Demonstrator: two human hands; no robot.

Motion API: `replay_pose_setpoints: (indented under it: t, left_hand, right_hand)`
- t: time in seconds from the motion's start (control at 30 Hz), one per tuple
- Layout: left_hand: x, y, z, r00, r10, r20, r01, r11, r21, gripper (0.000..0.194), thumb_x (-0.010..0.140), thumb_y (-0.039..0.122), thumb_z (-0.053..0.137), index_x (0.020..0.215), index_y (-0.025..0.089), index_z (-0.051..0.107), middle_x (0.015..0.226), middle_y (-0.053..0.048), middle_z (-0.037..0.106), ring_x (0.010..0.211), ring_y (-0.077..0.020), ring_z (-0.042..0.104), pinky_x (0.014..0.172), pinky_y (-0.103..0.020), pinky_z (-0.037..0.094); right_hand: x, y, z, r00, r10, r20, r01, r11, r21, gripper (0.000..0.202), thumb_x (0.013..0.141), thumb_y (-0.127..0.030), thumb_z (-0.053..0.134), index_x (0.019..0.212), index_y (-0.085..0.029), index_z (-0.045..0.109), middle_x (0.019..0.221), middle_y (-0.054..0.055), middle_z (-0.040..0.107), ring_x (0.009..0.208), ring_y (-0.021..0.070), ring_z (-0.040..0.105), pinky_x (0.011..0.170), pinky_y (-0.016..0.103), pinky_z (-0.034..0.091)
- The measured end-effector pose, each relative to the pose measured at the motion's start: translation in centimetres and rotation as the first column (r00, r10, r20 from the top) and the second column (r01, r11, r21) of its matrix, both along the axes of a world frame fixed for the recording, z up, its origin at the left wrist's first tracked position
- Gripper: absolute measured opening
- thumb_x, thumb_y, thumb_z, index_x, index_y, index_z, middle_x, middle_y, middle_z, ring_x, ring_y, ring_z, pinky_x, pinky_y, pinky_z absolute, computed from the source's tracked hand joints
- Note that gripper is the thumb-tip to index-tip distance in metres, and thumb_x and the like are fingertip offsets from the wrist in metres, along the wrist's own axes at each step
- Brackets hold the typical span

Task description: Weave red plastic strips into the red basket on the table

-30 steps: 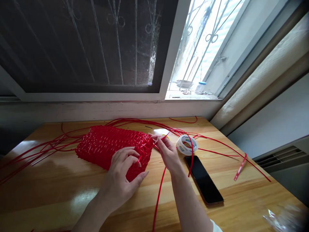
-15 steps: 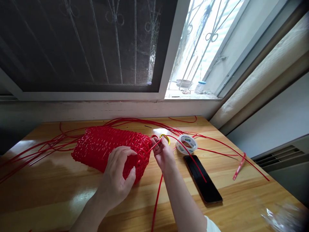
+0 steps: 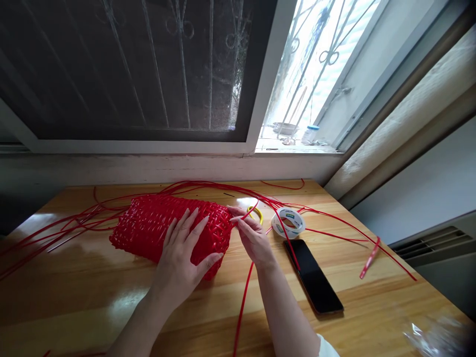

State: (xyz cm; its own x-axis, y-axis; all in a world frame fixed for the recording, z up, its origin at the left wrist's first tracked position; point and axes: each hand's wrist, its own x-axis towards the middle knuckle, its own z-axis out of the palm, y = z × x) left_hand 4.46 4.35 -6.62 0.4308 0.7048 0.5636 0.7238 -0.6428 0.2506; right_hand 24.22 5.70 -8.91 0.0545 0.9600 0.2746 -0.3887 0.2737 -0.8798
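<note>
A red woven basket point(image 3: 148, 223) lies on its side on the wooden table. My left hand point(image 3: 184, 248) rests on the basket's near side with its fingers stretched out and spread. At the basket's right end, my right hand point(image 3: 253, 233) pinches a red plastic strip point(image 3: 246, 214) between thumb and fingers, close to the weave. From there the strip's loose part arcs to the right over the tape. Another red strip point(image 3: 243, 302) hangs toward the table's front edge below my right wrist. Behind my right hand shows a yellow ring-shaped handle point(image 3: 260, 214), partly hidden.
A roll of clear tape point(image 3: 297, 230) and a black phone point(image 3: 316, 282) lie right of my right hand. Long red strips point(image 3: 208, 183) run along the back and left. At the right are a short red-and-white piece point(image 3: 368, 260) and crumpled clear plastic point(image 3: 435, 332).
My left hand has flattened from a curled shape onto the basket, fingers now spread. My right hand has shifted its pinch on the strip, and the strip's loose end has drawn left.
</note>
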Motion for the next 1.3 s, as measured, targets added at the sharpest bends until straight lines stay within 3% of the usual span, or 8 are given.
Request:
replay_pose_setpoints:
  t: [0.2,0.43,0.57,0.7,0.8,1.03,1.17,1.3]
  left_hand:
    - [0.4,-0.3,-0.1,0.992,0.077,0.100,-0.081,0.996,0.033,0.047,0.083,0.039,0.057,0.127,0.026,0.044,0.134,-0.006,0.042,0.124,-0.0236,0.039,0.106,-0.045,0.029]
    - [-0.3,-0.8,0.6,0.986,0.150,0.079,-0.143,0.987,-0.079,0.066,0.071,0.043,0.068,0.129,0.027,0.040,0.123,-0.008,0.044,0.113,-0.0264,0.042,0.099,-0.049,0.035]
    - [-1.0,-1.0,1.4,0.991,0.109,0.073,-0.105,0.993,-0.056,0.068,0.072,0.053,0.064,0.129,0.027,0.041,0.119,-0.009,0.042,0.112,-0.0273,0.041,0.097,-0.050,0.037]
    - [-1.2,-0.8,1.6,0.997,0.039,0.071,-0.037,0.999,-0.027,0.052,0.084,0.040,0.054,0.131,0.025,0.040,0.132,-0.008,0.038,0.125,-0.0249,0.034,0.106,-0.046,0.029]
    - [-1.4,-0.8,1.3,0.999,0.001,0.037,0.002,0.998,-0.068,0.047,0.088,0.035,0.049,0.133,0.028,0.037,0.140,-0.005,0.033,0.130,-0.0229,0.029,0.109,-0.046,0.026]
    - [-2.1,-0.8,1.3,0.993,0.012,0.115,0.015,0.973,-0.232,0.045,0.086,0.035,0.052,0.129,0.035,0.039,0.137,0.000,0.035,0.128,-0.0202,0.032,0.108,-0.047,0.029]
    - [-2.3,-0.8,1.4,0.992,0.004,0.125,0.032,0.956,-0.290,0.043,0.088,0.037,0.049,0.130,0.038,0.037,0.139,0.001,0.033,0.130,-0.0195,0.029,0.109,-0.048,0.026]
    - [-2.4,-0.7,1.4,0.993,-0.026,0.114,0.061,0.946,-0.319,0.042,0.091,0.036,0.043,0.132,0.038,0.034,0.141,0.002,0.029,0.133,-0.0185,0.024,0.111,-0.047,0.021]
  right_hand:
    - [-0.8,0.4,0.2,0.987,-0.035,-0.154,0.034,0.999,-0.006,0.013,0.081,-0.031,0.062,0.078,-0.023,0.072,0.099,0.003,0.069,0.103,0.0200,0.059,0.101,0.039,0.037]
    - [-2.0,0.1,1.0,0.989,-0.099,-0.112,0.092,0.994,-0.063,0.011,0.080,-0.030,0.064,0.080,-0.023,0.072,0.084,0.001,0.070,0.090,0.0161,0.062,0.094,0.033,0.041]
    - [-3.2,-0.4,1.2,0.991,-0.080,-0.107,0.073,0.995,-0.067,0.008,0.075,-0.029,0.068,0.073,-0.022,0.070,0.082,0.000,0.067,0.086,0.0143,0.060,0.088,0.029,0.043]
    - [-4.7,-1.1,1.8,0.995,-0.018,-0.099,0.010,0.997,-0.078,0.009,0.069,-0.026,0.073,0.075,-0.020,0.067,0.085,0.000,0.064,0.084,0.0131,0.059,0.082,0.027,0.046]
    - [-5.1,-1.3,2.3,0.985,-0.059,-0.161,0.044,0.994,-0.101,0.020,0.068,-0.022,0.074,0.087,-0.022,0.064,0.083,-0.001,0.066,0.081,0.0113,0.060,0.079,0.024,0.047]
    - [-1.4,-0.2,3.1,0.877,-0.186,-0.444,0.103,0.973,-0.206,0.016,0.066,-0.021,0.075,0.079,-0.019,0.065,0.070,-0.002,0.067,0.067,0.0085,0.063,0.066,0.020,0.052]
    - [1.9,0.0,3.7,0.771,-0.362,-0.524,0.212,0.922,-0.325,0.015,0.065,-0.019,0.075,0.075,-0.017,0.064,0.064,-0.004,0.066,0.058,0.0055,0.062,0.052,0.014,0.050]
    - [3.7,0.2,3.9,0.691,-0.456,-0.561,0.244,0.877,-0.413,0.018,0.065,-0.023,0.076,0.070,-0.018,0.059,0.060,-0.008,0.064,0.050,0.0036,0.058,0.042,0.010,0.044]
